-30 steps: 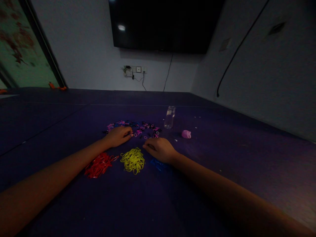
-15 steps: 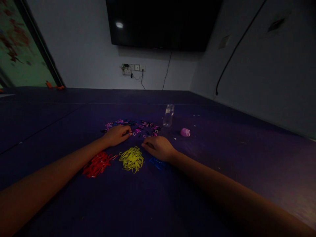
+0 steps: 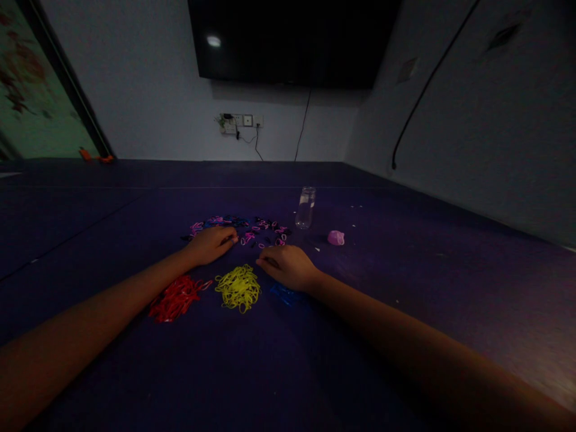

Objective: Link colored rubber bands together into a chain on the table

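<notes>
My left hand (image 3: 211, 245) rests at the near left edge of a scattered mix of pink, black and blue rubber bands (image 3: 247, 237). Its fingers are curled in, and whatever they may pinch is too small to make out. To the right, my right hand (image 3: 290, 266) lies with bent fingers and thumb drawn together; what is inside them is hidden. Under its wrist side shows a pile of blue rubber bands (image 3: 283, 294), partly covered. A yellow rubber band pile (image 3: 238, 288) sits between the hands, nearer me. Red rubber bands (image 3: 175, 299) are heaped beside my left forearm.
A clear bottle (image 3: 305, 210) without a lid stands upright beyond my right hand. Right of it lies a small pink object (image 3: 336, 238). White scraps dot the purple surface (image 3: 405, 252). A wall with sockets (image 3: 247, 120) and a black screen (image 3: 292, 42) is behind.
The whole view has shifted very slightly. Both hands and the rubber band piles keep about the same places relative to each other.
</notes>
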### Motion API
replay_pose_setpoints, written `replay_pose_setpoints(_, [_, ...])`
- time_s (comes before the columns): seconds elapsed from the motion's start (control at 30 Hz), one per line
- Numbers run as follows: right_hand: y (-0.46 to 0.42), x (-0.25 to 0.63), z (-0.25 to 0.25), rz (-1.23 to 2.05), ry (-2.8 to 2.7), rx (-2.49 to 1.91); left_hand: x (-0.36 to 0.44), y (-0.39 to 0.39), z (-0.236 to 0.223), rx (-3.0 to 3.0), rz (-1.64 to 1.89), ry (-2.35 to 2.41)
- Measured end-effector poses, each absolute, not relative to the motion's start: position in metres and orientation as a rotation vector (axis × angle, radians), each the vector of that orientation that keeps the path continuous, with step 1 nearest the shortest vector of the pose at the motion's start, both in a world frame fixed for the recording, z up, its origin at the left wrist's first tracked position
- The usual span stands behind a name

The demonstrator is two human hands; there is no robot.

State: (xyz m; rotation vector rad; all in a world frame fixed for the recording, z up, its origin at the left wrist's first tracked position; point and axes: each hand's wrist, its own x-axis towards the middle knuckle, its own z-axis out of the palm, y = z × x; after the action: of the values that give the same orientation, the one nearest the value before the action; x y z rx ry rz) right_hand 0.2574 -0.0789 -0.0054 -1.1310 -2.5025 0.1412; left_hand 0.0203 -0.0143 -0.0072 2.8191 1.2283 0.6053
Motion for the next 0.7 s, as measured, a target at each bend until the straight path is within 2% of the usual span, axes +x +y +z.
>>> replay_pose_setpoints(0.7, [-0.0795,0.2567,-0.0038,0.146,-2.504,-1.155,0.0232,-0.0177,-0.0035,2.774,0.562,1.343])
